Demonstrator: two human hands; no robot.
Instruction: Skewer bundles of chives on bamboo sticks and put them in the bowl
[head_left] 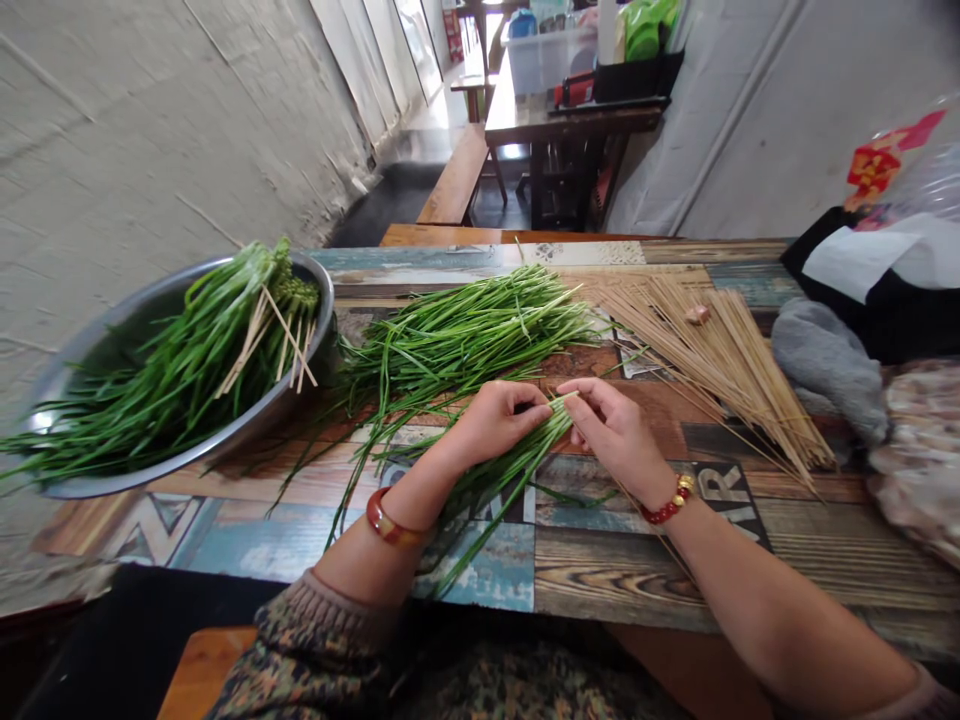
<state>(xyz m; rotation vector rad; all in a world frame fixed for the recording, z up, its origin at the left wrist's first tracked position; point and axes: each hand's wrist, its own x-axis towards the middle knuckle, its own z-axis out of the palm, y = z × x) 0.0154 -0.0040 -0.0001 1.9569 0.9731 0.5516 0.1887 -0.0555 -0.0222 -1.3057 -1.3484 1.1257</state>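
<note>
A small bunch of garlic chives (517, 470) lies under my left hand (499, 425), its pale ends pinched between thumb and fingers. Close beside it, my right hand (611, 425) has its fingers closed at those pale ends. A thin bamboo skewer (671, 553) runs out from beneath the right palm toward me; its tip among the stalks is hidden by the fingers. Just beyond my hands is a loose pile of chives (480, 325). To the right lies a fan of bamboo skewers (720, 365) with a small brownish piece (697, 314) on top.
At the left, a metal basin (319, 345) holds skewered chive bundles (217, 310). A grey cloth-like bundle (829, 360) and a bag of pale contents (919, 455) sit at the right of the patterned table (622, 570). Behind are a wooden bench (457, 180) and another table with a plastic bin (551, 60).
</note>
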